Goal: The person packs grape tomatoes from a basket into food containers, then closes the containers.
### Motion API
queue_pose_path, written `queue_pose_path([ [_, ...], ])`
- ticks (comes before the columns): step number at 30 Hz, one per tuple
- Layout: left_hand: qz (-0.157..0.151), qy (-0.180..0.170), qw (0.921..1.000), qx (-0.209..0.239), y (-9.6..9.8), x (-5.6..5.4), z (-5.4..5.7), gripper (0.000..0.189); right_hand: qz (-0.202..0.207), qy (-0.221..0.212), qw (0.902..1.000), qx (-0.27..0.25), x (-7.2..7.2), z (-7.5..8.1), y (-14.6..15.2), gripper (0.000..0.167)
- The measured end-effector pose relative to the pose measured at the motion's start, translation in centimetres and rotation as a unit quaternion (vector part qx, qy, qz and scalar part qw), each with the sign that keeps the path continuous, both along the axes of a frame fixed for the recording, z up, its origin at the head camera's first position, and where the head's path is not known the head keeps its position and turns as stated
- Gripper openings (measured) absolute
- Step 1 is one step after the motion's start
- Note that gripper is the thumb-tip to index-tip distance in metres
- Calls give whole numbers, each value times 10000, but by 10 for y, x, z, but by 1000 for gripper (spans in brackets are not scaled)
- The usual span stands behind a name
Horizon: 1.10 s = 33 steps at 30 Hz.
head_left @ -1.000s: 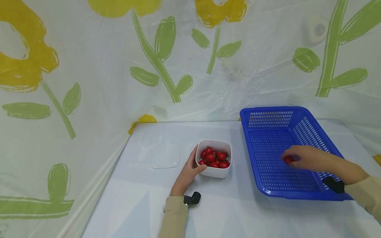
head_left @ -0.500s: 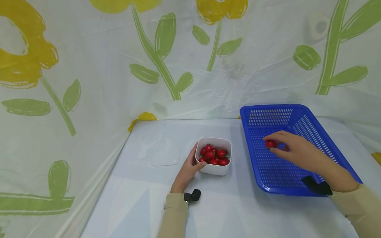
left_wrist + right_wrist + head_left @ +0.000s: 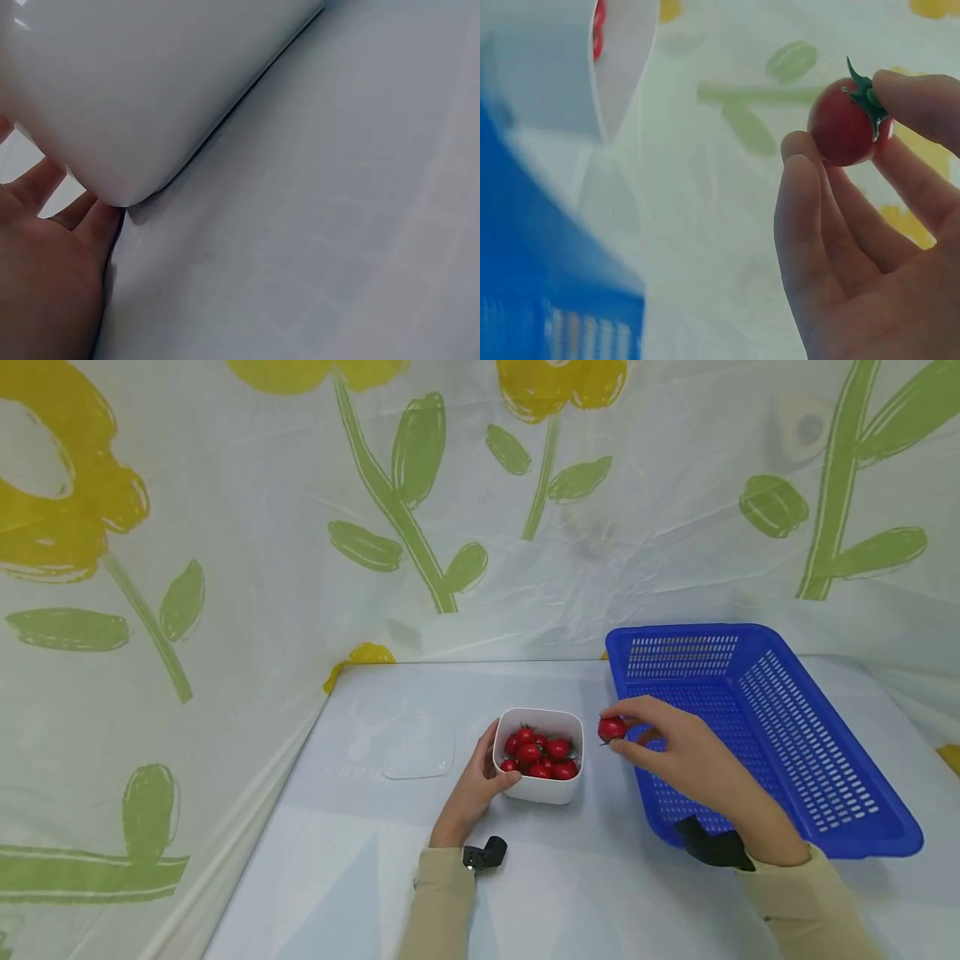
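My left hand (image 3: pixel 474 789) holds the near left corner of a white square plastic container (image 3: pixel 538 788), with its thumb at the rim. Several red cherry tomatoes (image 3: pixel 529 753) lie inside it. In the left wrist view, fingers (image 3: pixel 41 180) lie along the side of the container. My right hand (image 3: pixel 678 747) pinches one tomato (image 3: pixel 611 728) between thumb and fingertips, just right of the container and over the left rim of the blue basket (image 3: pixel 678 629). A green stem cap shows on the held tomato (image 3: pixel 847 124) in the right wrist view.
The blue slotted basket stands at the right of the white table (image 3: pixel 420 893). A clear flat lid (image 3: pixel 417 755) lies left of the container. Behind the table hangs a flower-printed curtain (image 3: pixel 300 610).
With the tomato, my right hand has risen from inside the blue basket and moved left towards the white container. My left hand has stayed on the container.
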<state>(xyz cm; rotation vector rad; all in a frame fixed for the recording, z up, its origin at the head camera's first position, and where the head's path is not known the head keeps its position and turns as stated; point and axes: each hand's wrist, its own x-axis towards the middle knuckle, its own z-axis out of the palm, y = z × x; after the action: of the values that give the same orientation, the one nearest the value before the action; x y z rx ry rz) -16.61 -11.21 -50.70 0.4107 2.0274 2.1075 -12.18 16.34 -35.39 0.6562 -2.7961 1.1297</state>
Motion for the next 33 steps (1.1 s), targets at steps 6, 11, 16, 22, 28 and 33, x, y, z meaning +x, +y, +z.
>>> queue_pose_path([
  [6,-268,-122,9996,28,0,7,22,79,-135,169,9970,-737,2,-25,-35,31],
  [11,-272,-177,9994,-106,2,11,31,80,-310,357,9925,-1126,0,-41,-59,34],
  [16,-250,-203,9993,-165,1,12,31,79,-455,456,9885,-1366,-6,-55,-79,35],
  [22,-452,50,9990,16,-1,12,27,82,-533,559,9900,-1183,-10,-67,-96,32],
  [28,-608,177,9976,271,0,10,24,84,-575,635,9916,-970,-12,-78,-102,33],
  [33,-638,149,9977,180,-2,8,24,84,-582,880,9928,-574,-13,-84,-105,35],
])
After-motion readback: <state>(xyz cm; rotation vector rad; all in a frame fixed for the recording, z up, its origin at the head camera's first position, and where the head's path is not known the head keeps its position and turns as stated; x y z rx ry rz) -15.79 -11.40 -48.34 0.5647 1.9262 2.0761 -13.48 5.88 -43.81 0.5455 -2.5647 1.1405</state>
